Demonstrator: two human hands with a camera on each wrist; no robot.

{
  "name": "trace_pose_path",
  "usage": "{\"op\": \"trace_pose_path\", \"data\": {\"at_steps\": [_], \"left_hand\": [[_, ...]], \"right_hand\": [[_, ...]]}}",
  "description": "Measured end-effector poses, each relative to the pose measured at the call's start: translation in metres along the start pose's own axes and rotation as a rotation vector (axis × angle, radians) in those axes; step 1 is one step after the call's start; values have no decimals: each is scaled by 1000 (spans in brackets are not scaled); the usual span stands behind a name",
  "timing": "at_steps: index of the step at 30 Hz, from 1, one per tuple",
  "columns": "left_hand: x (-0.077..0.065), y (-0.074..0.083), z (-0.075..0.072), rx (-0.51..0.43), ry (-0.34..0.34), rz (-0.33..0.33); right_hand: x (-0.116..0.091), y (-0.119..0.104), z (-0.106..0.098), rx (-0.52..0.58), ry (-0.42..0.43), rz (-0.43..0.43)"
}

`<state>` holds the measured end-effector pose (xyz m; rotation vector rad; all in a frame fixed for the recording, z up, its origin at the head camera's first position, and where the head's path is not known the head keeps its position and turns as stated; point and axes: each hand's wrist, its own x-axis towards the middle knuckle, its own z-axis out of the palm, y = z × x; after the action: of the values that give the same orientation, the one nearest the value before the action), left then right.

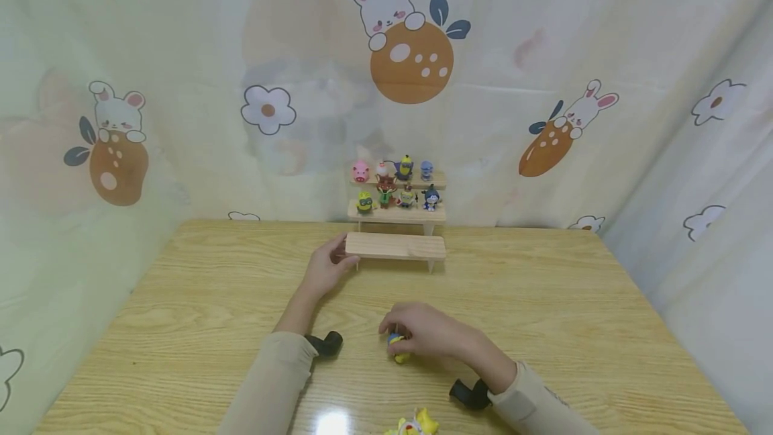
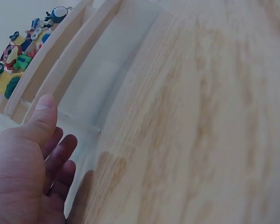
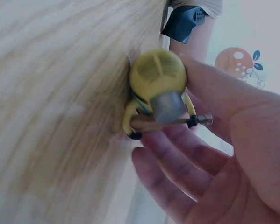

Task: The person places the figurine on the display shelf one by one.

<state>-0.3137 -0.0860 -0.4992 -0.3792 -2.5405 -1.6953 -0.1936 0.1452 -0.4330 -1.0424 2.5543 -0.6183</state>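
My left hand (image 1: pixel 326 268) is at the left end of the bottom step of a three-tier wooden display shelf (image 1: pixel 395 246). In the left wrist view its thumb lies against the front edge of the plank, with the index finger hidden behind. My right hand (image 1: pixel 425 331) holds a small yellow minion figurine (image 3: pixel 158 77) between thumb and fingers, close over the table in front of the shelf. The figurine has a grey goggle and a bar-like item across its body. Partly in view at the bottom edge is another yellow figurine (image 1: pixel 419 425).
Several small figurines stand on the shelf's two upper steps, among them a pink pig (image 1: pixel 360 171) and a fox (image 1: pixel 386 190). The wooden table (image 1: pixel 543 301) meets a printed curtain (image 1: pixel 193 32) behind. Each wrist carries a black camera mount (image 1: pixel 326 344).
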Motion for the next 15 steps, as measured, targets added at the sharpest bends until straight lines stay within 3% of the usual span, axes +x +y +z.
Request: {"op": "trace_pose_path", "data": {"at_steps": [7, 12, 15], "left_hand": [[-1, 0, 0, -17, -14, 5], [-3, 3, -2, -16, -19, -6], [-3, 5, -2, -13, -20, -6]], "right_hand": [[-2, -2, -5, -91, 114, 89], [-5, -9, 1, -222, 56, 111], [-7, -10, 6, -218, 28, 113]]}}
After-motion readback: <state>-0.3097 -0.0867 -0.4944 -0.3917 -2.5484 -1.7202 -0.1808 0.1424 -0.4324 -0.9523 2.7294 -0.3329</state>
